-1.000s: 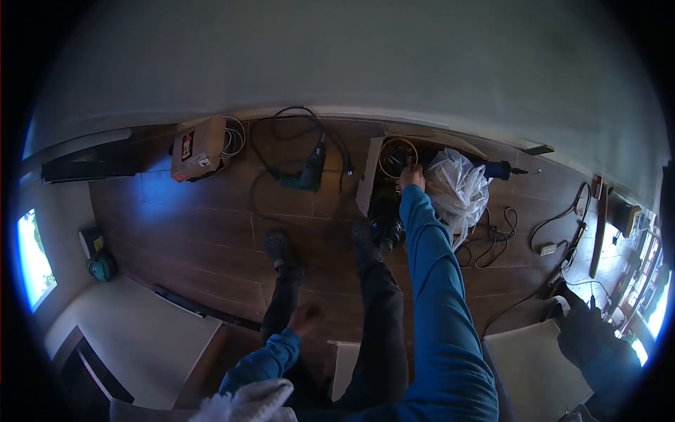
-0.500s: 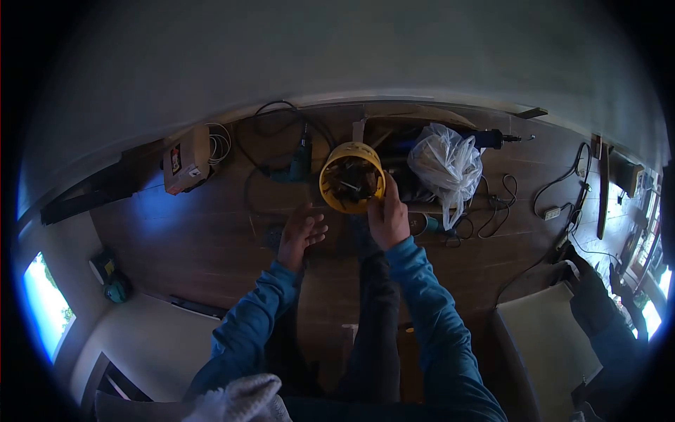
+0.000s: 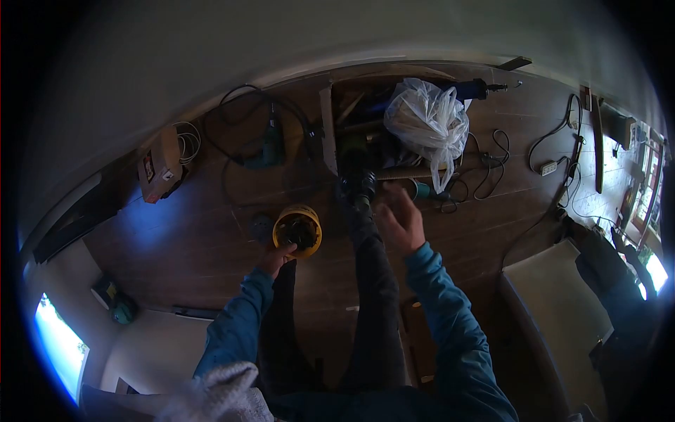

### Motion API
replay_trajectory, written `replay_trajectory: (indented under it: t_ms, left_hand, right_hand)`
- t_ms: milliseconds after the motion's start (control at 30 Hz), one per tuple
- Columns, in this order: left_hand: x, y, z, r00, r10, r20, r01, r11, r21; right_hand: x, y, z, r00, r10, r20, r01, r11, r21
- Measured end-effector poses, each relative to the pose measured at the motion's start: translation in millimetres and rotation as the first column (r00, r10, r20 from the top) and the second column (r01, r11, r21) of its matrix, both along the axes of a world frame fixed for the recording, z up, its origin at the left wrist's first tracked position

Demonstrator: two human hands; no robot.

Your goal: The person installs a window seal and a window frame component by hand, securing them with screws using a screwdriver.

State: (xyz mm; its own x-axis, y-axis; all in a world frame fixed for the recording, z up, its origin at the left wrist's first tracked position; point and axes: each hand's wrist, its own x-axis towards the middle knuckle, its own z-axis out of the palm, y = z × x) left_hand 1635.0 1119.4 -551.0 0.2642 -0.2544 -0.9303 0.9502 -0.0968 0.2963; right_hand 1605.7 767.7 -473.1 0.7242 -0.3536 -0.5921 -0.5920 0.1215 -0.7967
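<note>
A yellow bucket (image 3: pixel 318 243) with dark small items inside hangs low at centre left. My left hand (image 3: pixel 276 259) grips its near rim, the thumb over the edge. To the right, my right hand (image 3: pixel 402 221) is slightly blurred, fingers apart, with nothing in it. Just beyond it lies a green tool (image 3: pixel 422 190) beside an open box (image 3: pixel 328 133) of dark tools. A knotted clear plastic bag (image 3: pixel 427 123) rests on the box's right part.
A green drill (image 3: pixel 268 146) with a black cable lies left of the box. Further left is a cardboard carton (image 3: pixel 160 165). Cables and a power strip (image 3: pixel 548 168) lie on the right. Another person's dark sleeve (image 3: pixel 605 281) shows at the far right.
The yellow bucket has passed from my right hand to my left and moved left and nearer. My right hand has let go. The view has shifted, showing more of the box.
</note>
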Motion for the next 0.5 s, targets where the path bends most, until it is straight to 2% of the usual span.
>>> replay_trajectory:
  t_ms: [33,67,100,167,233,300,367,400,433,467,500]
  left_hand:
    - [-0.8,-1.9,-6.3,1.0,0.002,-0.005,-0.002,1.0,-0.003]
    - [1.7,-6.0,-12.2,0.999,-0.037,-0.022,0.039,0.995,0.086]
    - [2.6,-7.7,-17.1,0.996,-0.076,-0.04,0.082,0.981,0.176]
    - [-8.5,5.9,-44.1,0.993,-0.11,-0.03,0.114,0.98,0.164]
    - [-11.1,15.7,-54.5,0.981,-0.179,-0.077,0.192,0.947,0.257]
    - [-10.8,23.3,-56.5,0.972,-0.214,-0.095,0.232,0.93,0.286]
    - [-6.1,22.5,-57.0,0.964,-0.248,-0.093,0.265,0.92,0.289]
    - [-4.5,21.6,-55.0,0.963,-0.263,-0.06,0.269,0.919,0.29]
    - [-3.7,20.5,-54.3,0.962,-0.271,-0.025,0.267,0.919,0.29]
    - [-1.1,21.5,-58.4,0.965,-0.264,-0.015,0.257,0.923,0.288]
    - [-0.7,26.6,-65.4,0.949,-0.316,-0.003,0.304,0.909,0.287]
  right_hand:
    - [3.3,-37.4,-28.4,0.994,0.087,-0.066,-0.109,0.849,-0.517]
    - [8.8,-68.2,-54.8,0.979,0.085,-0.187,-0.198,0.629,-0.752]
    - [21.0,-86.8,-78.4,0.943,-0.09,-0.321,-0.212,0.58,-0.786]
    - [31.0,-120.4,-111.2,0.923,0.048,-0.383,-0.37,0.394,-0.842]
    - [47.0,-154.9,-124.0,0.81,0.199,-0.552,-0.554,0.567,-0.609]
    - [42.4,-193.5,-143.2,0.966,0.117,-0.229,-0.254,0.586,-0.77]
    - [36.4,-205.5,-88.1,0.988,-0.027,-0.153,-0.093,0.687,-0.721]
    - [2.1,-221.4,-93.9,0.996,-0.085,0.035,0.088,0.757,-0.648]
    - [-30.8,-231.7,-82.2,0.966,-0.219,0.136,0.258,0.849,-0.462]
    - [-49.6,-226.2,-43.5,0.917,-0.358,0.176,0.398,0.855,-0.333]
    - [-74.4,-224.5,-9.0,0.924,-0.336,0.183,0.379,0.865,-0.329]
